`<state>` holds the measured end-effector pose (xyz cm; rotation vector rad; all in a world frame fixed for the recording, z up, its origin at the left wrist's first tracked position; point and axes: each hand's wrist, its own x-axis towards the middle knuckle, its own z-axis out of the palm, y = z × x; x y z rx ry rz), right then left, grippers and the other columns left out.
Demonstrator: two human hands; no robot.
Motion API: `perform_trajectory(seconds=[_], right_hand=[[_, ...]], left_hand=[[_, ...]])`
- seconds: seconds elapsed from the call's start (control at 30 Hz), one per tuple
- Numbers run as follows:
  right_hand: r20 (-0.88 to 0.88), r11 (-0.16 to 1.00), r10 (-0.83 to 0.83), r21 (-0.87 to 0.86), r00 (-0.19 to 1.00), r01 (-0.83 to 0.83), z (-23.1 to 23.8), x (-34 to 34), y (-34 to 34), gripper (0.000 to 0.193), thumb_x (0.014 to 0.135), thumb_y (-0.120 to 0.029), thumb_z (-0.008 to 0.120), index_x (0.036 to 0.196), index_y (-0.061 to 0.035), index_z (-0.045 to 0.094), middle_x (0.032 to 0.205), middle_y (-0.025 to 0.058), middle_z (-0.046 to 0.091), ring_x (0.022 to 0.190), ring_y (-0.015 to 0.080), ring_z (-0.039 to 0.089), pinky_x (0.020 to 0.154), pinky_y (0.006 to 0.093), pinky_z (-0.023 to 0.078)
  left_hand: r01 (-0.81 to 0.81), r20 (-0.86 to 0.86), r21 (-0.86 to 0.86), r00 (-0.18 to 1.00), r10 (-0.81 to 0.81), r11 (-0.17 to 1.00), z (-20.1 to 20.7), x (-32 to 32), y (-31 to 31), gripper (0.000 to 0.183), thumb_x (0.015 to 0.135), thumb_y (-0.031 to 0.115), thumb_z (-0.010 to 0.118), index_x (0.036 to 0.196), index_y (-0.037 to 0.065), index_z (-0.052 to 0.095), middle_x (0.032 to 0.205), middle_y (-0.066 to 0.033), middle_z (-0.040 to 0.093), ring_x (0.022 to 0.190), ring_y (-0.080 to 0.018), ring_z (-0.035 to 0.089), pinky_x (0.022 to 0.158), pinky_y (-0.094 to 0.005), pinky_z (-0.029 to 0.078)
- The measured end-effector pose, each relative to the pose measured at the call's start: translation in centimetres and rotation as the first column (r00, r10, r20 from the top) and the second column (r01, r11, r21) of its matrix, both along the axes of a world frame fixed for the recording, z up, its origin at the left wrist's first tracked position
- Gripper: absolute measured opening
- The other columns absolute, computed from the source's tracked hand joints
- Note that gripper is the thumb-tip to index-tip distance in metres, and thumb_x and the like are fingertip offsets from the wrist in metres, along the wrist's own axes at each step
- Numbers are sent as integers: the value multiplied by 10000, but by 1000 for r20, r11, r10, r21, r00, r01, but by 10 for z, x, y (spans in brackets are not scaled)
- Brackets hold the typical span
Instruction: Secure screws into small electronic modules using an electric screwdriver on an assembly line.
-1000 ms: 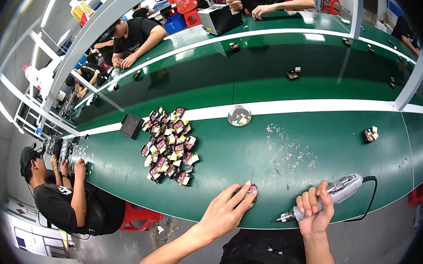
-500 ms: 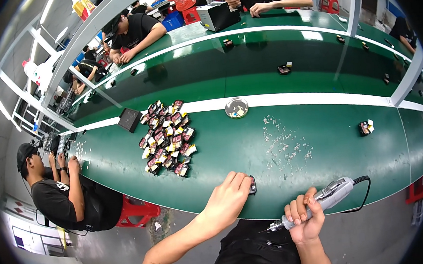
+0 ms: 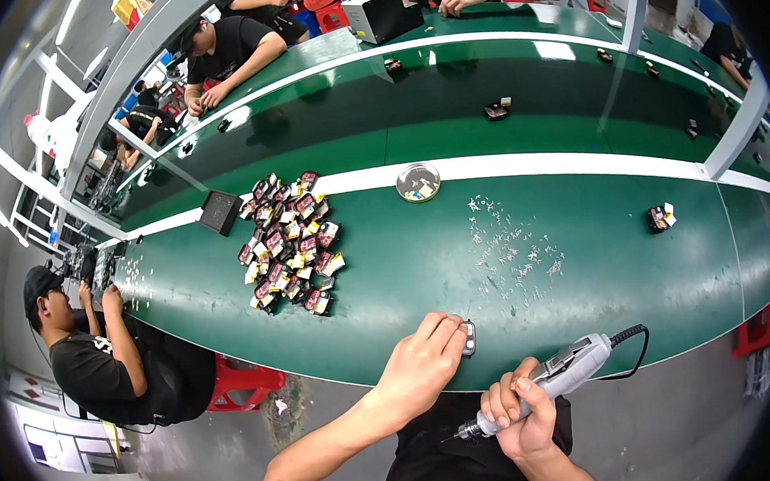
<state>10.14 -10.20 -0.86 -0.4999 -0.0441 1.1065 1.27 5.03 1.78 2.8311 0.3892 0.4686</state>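
Observation:
My left hand pinches a small black electronic module at the near edge of the green table. A pale, silvery face of it shows past my fingertips; the rest is hidden by them. In my right hand is a grey electric screwdriver, my fingers wrapped round its front part. Its thin bit points left, below the table edge, apart from the module. Farther left lies a pile of similar modules, black and red with white and yellow tabs.
Small white bits are scattered right of centre. A round clear dish holds pale pieces; a black tray stands behind the pile. One module lies far right. A co-worker sits at left. A conveyor belt runs beyond.
The module in my left hand now shows a pale face instead of its red and black one. My right hand has brought the screwdriver left and slightly lower. The whole view has shifted a little.

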Motion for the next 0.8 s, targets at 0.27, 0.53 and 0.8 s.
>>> perform_trajectory(seconds=[0.27,0.53,0.8], right_hand=[[14,993,-36,-111,999,37,-2,-14,-5,66,897,-94,503,874,-80,444,572,31,403,508,151,430,564,320,396],[45,991,-25,-133,999,30,-6,-10,-2,99,914,-97,497,863,-54,424,593,34,405,512,135,421,514,277,382],[115,997,45,-71,992,-37,-2,9,-11,113,905,-139,500,856,-81,416,538,17,383,434,119,381,471,278,365]], left_hand=[[95,71,-22,993,-94,995,-12,2,-26,269,719,29,623,975,-52,630,1042,-139,623,956,-275,604,699,-327,550],[132,119,35,984,-135,991,-15,4,-37,352,635,43,615,959,-94,612,1022,-195,623,922,-328,619,729,-356,551],[90,64,-32,994,-87,995,-18,4,-44,358,644,8,640,986,-98,617,1094,-193,613,946,-325,607,716,-355,553]])
